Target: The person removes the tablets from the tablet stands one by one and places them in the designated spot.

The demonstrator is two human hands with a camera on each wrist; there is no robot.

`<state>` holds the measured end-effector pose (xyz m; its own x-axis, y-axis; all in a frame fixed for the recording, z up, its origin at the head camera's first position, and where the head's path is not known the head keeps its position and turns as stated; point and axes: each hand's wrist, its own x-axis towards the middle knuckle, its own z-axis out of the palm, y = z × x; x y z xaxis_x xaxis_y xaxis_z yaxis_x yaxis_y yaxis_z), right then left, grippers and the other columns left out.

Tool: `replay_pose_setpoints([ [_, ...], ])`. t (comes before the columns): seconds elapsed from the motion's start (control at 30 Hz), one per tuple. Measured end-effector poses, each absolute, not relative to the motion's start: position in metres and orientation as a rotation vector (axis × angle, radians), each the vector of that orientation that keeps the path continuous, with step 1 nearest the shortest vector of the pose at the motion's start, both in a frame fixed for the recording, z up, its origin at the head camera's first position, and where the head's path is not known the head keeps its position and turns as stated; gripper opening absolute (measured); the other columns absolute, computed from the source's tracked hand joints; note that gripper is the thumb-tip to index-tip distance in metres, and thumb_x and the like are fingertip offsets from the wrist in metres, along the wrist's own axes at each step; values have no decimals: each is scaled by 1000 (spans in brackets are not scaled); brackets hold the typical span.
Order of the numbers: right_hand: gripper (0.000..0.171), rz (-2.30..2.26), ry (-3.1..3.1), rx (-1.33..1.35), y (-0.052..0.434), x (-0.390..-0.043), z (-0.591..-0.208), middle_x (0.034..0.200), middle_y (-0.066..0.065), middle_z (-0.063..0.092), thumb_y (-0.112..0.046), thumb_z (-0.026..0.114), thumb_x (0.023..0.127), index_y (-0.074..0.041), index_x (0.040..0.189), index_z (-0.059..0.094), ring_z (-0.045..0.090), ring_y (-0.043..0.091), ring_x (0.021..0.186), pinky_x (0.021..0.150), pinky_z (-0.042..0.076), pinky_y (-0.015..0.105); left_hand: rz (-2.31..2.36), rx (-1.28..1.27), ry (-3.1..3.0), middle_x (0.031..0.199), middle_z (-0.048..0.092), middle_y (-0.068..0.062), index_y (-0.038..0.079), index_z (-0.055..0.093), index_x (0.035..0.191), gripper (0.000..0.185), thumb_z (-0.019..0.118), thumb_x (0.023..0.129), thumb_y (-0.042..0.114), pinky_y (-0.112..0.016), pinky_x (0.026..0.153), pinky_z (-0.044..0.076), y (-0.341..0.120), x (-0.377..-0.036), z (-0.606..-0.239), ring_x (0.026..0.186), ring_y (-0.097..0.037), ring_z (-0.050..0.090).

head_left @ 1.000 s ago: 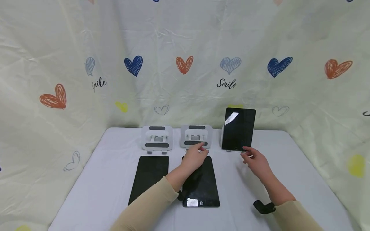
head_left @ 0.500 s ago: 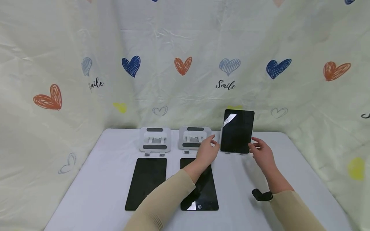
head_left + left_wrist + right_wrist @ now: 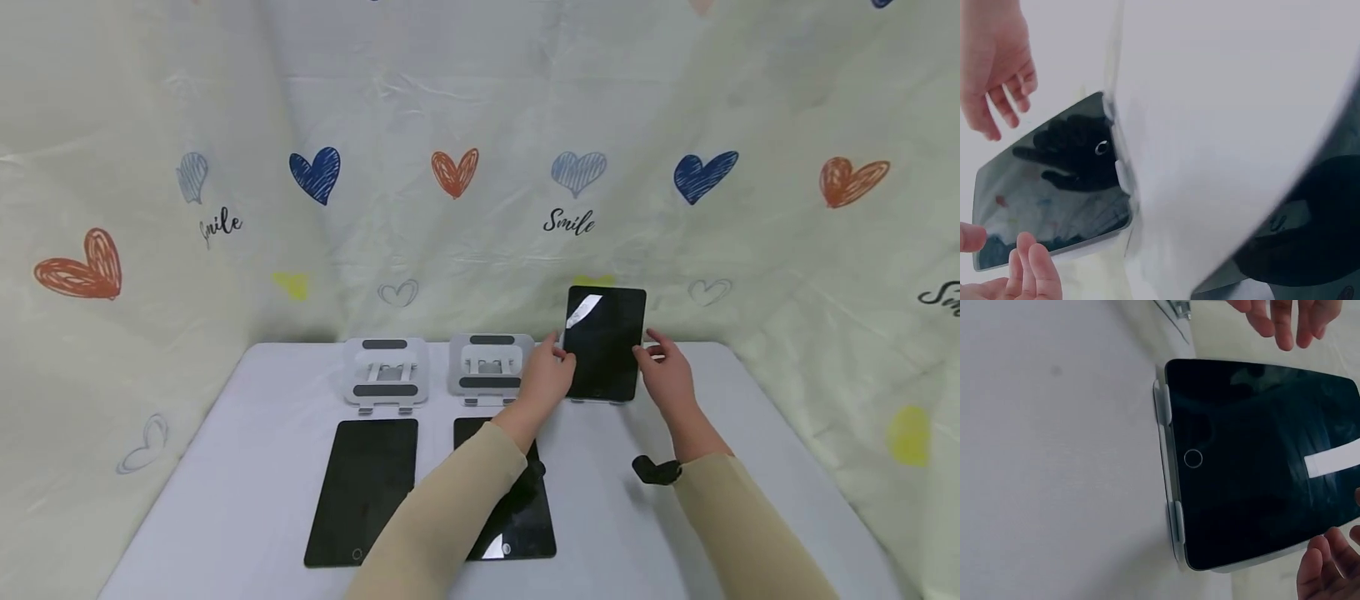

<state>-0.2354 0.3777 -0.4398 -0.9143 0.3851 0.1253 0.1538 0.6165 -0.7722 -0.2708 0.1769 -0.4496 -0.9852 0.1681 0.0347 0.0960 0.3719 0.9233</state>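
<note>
At the back right of the white counter (image 3: 675, 533), a glossy black flat tablet (image 3: 604, 343) stands upright on a stand, flanked by the left hand (image 3: 546, 377) and right hand (image 3: 664, 372), each grip loosely spread at its edges, contact unclear.

Head camera: looking forward and down over the table (image 3: 247, 467). Wrist cameras: viewing close, both sharing the propped tablet (image 3: 604, 343) (image 3: 1054, 200) (image 3: 1260, 462).
</note>
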Motion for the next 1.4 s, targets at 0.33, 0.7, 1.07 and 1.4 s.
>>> replay_pose_setpoints([
  [0.33,61,1112,-2636,-441,391,-253,-451,119,23,52,-36,48,104,-8,155,31,50,35,104,76,45,38,1618,323,2613,95,60,3,16,40,153,56,57,100,25,-32,85,50,189,-284,-447,84,-12,55],
  [0.7,59,1071,-2612,-361,390,-253,-454,115,24,52,-31,50,104,-5,154,34,52,38,105,83,46,45,1569,324,2688,103,60,0,17,44,151,54,59,99,22,-31,80,50,192,-281,-450,85,-14,55],
  [1.07,54,1089,-2501,-353,392,-245,-462,131,21,53,-23,51,103,-10,153,37,53,38,112,85,46,43,1654,369,2844,116,60,-3,22,57,142,44,60,99,13,-28,82,51,191,-269,-458,101,-15,59],
  [1.4,51,1124,-2454,-389,394,-242,-465,130,18,60,-22,53,103,-20,153,41,59,33,112,72,44,13,1665,355,2903,129,66,5,29,55,143,47,60,100,11,-31,81,54,192,-268,-465,113,-13,63],
])
